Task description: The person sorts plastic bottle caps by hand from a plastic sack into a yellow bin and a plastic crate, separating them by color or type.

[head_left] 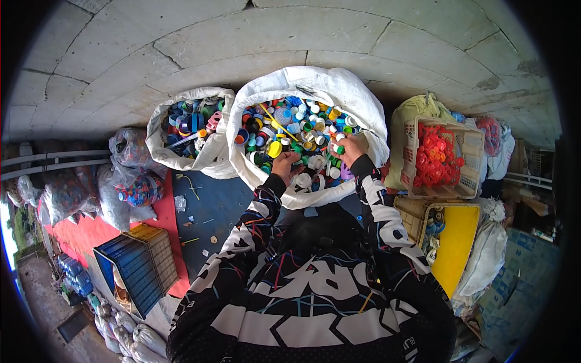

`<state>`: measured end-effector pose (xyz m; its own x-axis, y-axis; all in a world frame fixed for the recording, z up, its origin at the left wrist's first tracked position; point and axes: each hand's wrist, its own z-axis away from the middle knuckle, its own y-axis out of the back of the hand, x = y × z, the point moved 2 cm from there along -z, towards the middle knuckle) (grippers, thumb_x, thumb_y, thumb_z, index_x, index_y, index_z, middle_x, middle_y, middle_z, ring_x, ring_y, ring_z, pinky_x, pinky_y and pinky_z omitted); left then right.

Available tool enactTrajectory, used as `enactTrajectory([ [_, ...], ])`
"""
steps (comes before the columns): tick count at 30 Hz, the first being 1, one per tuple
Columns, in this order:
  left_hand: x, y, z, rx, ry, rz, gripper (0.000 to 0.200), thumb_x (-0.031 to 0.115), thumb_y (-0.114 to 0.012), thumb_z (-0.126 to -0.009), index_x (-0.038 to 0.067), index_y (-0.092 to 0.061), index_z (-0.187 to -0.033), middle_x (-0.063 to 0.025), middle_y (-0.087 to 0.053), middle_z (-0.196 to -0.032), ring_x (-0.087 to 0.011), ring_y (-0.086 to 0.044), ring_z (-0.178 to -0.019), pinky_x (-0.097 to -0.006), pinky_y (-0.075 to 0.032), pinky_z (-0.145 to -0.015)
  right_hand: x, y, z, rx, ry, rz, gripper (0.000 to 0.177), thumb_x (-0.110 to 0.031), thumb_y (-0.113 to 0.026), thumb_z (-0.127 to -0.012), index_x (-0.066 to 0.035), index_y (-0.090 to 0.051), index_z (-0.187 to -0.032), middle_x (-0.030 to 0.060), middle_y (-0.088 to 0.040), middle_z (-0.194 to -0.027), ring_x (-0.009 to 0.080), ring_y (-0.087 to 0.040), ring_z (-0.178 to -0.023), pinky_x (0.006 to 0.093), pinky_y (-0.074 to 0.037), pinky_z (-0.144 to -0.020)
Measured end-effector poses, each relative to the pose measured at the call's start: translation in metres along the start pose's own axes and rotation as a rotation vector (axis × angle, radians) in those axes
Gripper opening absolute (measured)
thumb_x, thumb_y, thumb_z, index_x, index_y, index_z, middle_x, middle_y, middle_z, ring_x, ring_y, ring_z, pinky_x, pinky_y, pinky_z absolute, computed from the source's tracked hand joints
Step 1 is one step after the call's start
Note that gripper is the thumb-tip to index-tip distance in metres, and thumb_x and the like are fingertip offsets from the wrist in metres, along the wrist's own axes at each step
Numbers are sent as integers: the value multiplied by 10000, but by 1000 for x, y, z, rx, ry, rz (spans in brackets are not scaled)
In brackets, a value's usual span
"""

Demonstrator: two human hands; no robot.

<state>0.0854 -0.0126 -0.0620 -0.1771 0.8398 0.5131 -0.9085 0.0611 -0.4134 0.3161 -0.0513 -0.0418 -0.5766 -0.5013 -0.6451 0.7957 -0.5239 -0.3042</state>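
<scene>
A big white woven sack (368,91), its rim rolled down, stands in front of me, filled with loose plastic bottle caps (311,127) of many colours. My right hand (352,148) is over the right part of the pile, its fingers closed around white and green bottle caps (339,149). At the near left side of the pile is my left hand (284,166), fingers curled in among the caps; what they hold, if anything, is hidden. A yellow stick (278,123) lies across the caps.
To the left is a smaller white sack (156,142) with mixed plastic pieces. On the right, a crate (445,186) holds red plastic parts (433,154). Nearer me is a yellow panel (455,242). A blue crate (130,266) stands at the left. A block wall (272,36) rises behind.
</scene>
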Motion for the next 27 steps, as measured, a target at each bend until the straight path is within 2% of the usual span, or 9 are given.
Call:
enactTrajectory([
  [2,2,4,8,50,-3,-11,161,69,-677,-785,102,-542,-867,-8,-545,-783,-143,-559,-701,-306,-508,-626,-5,-15,-23,-53,26,2,311,-7,-536,-763,-31,-492,-1071,100,-555,-946,242,-594,-791,387,-509,-699],
  [5,-5,17,12,132,-2,48,178,32,-690,-769,104,-558,-865,5,-549,-828,-129,-548,-761,-294,-466,-643,-23,-66,-29,-241,-2,-22,381,34,-484,-711,-26,-491,-1088,113,-550,-952,252,-581,-815,399,-513,-707],
  [11,-6,34,35,116,-221,238,211,-62,-585,-753,55,-526,-918,-41,-559,-792,-145,-534,-582,-270,-434,-510,-1,-212,-79,-536,-123,82,464,139,-385,-618,-5,-487,-1046,142,-546,-953,294,-588,-821,418,-531,-716],
  [12,-4,34,43,170,-237,272,206,-47,-590,-760,50,-528,-931,-38,-551,-801,-141,-532,-583,-267,-441,-518,4,-239,-81,-596,-134,139,469,150,-378,-645,6,-471,-1081,152,-557,-954,296,-587,-862,428,-516,-801],
  [18,5,48,84,201,-220,417,198,25,-624,-812,75,-535,-981,-24,-573,-867,-122,-570,-742,-266,-469,-691,41,-368,-101,-768,-186,344,532,193,-345,-665,25,-447,-1158,174,-539,-1052,295,-587,-915,409,-517,-828],
  [19,6,49,88,204,-227,448,198,22,-621,-815,75,-536,-986,-26,-577,-884,-125,-575,-769,-270,-473,-704,48,-382,-103,-728,-197,332,390,146,-364,-738,48,-481,-1098,184,-565,-996,281,-608,-829,383,-549,-765],
  [20,6,49,92,206,-233,475,199,20,-618,-818,75,-538,-992,-29,-582,-901,-128,-580,-796,-274,-477,-717,51,-391,-103,-746,-199,366,488,194,-363,-679,79,-446,-1146,211,-546,-1050,316,-591,-956,411,-510,-873],
  [23,5,51,91,197,-250,539,198,14,-609,-824,72,-543,-1001,-36,-591,-950,-141,-587,-867,-295,-487,-762,53,-403,-110,-682,-176,315,419,119,-467,-771,102,-400,-1184,243,-546,-1072,361,-607,-987,414,-516,-878],
  [27,6,53,79,143,-287,615,195,45,-576,-845,57,-556,-1039,-43,-598,-988,-153,-590,-901,-330,-488,-793,28,-369,-108,-575,-29,511,406,37,-503,-818,102,-389,-1203,261,-541,-1109,346,-615,-971,397,-520,-873],
])
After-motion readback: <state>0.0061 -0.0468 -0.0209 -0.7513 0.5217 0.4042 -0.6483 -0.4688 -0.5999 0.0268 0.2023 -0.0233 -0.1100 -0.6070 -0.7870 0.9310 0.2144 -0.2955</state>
